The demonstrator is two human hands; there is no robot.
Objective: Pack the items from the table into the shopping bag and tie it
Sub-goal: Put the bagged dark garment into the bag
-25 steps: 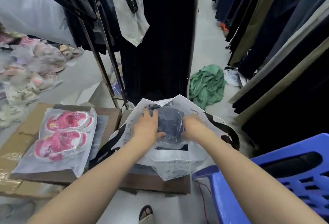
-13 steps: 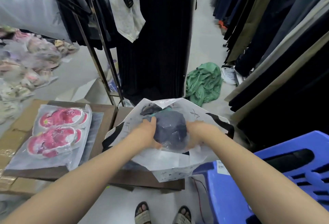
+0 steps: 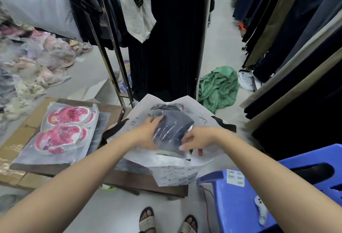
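A white shopping bag (image 3: 174, 173) with black handles stands open on the low wooden table (image 3: 129, 179). In its mouth sits a dark garment wrapped in clear plastic (image 3: 173, 127). My left hand (image 3: 146, 132) grips the package's left side, fingers curled over its top edge. On the package's right side is my right hand (image 3: 196, 140), its fingers spread and the fingertips on the plastic. A plastic pack with pink slippers (image 3: 63, 131) lies on the table to the left, over another flat package.
A blue plastic stool (image 3: 259, 195) stands at the lower right. Racks of dark clothes hang ahead and along the right. A green cloth (image 3: 218, 86) lies on the floor behind the bag. Bagged goods pile at the far left. My sandalled feet (image 3: 166, 221) show below.
Both hands have stayed on the wrapped garment in the bag's mouth. The right hand's fingers have uncurled and spread over the plastic. The camera tilted down, bringing my feet into view.
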